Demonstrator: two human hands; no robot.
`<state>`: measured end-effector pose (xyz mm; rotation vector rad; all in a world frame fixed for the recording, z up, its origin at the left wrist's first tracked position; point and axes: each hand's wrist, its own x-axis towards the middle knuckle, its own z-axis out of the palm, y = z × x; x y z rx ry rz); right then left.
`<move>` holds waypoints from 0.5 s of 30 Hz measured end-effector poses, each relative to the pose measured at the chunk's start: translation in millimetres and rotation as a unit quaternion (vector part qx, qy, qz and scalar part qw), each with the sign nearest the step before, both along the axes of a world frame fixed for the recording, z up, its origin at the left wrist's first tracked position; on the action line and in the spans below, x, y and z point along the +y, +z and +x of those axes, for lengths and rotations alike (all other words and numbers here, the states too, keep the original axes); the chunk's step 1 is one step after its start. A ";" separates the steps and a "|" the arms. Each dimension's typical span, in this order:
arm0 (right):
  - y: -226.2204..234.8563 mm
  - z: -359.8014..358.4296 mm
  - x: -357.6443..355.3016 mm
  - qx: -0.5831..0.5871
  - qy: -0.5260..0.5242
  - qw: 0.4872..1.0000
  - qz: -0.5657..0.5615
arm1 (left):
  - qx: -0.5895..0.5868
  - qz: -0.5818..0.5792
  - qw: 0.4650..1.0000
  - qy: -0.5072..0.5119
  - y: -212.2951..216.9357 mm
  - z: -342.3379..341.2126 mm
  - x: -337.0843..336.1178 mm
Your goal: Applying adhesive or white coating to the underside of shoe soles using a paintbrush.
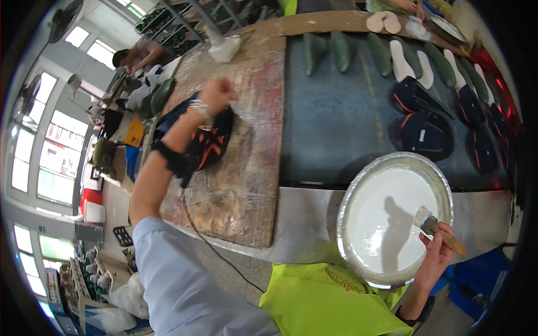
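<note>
My right hand [435, 256] grips a paintbrush [430, 225] by its wooden handle. The brush's white-coated bristles are over a round metal basin [343, 235] of white liquid [364, 207], its shadow falling on the surface. My left arm stretches forward over a worn, stained board [246, 185]. The left hand [217, 96] is closed above dark navy shoe uppers with orange trim [216, 148]; its curled fingers hide whatever may be in them. The forearm partly covers the uppers.
Right of the board, a dark belt [330, 123] carries green shoe lasts [342, 50], white insoles [401, 60] and navy uppers [426, 134]. A white container [225, 47] stands at the board's far edge. A cable [210, 242] hangs over the near edge. Another person [147, 53] works at far left.
</note>
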<state>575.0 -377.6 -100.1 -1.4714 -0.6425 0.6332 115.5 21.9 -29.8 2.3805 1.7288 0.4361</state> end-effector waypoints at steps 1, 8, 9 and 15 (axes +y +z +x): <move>1.7 -4.0 0.9 0.010 0.011 1.000 0.010 | -0.008 0.040 0.998 0.043 26.4 -48.5 -8.5; 16.2 -36.6 10.2 0.000 0.033 0.999 0.002 | 0.365 0.134 0.920 -0.047 50.5 -235.2 -58.7; 19.9 -40.2 9.9 0.007 0.038 0.999 -0.001 | 0.320 0.108 0.941 -0.032 37.1 -236.8 -55.6; 39.8 -50.1 -3.3 -0.022 0.029 0.999 -0.003 | 0.389 0.026 0.918 0.076 33.3 -211.0 -44.0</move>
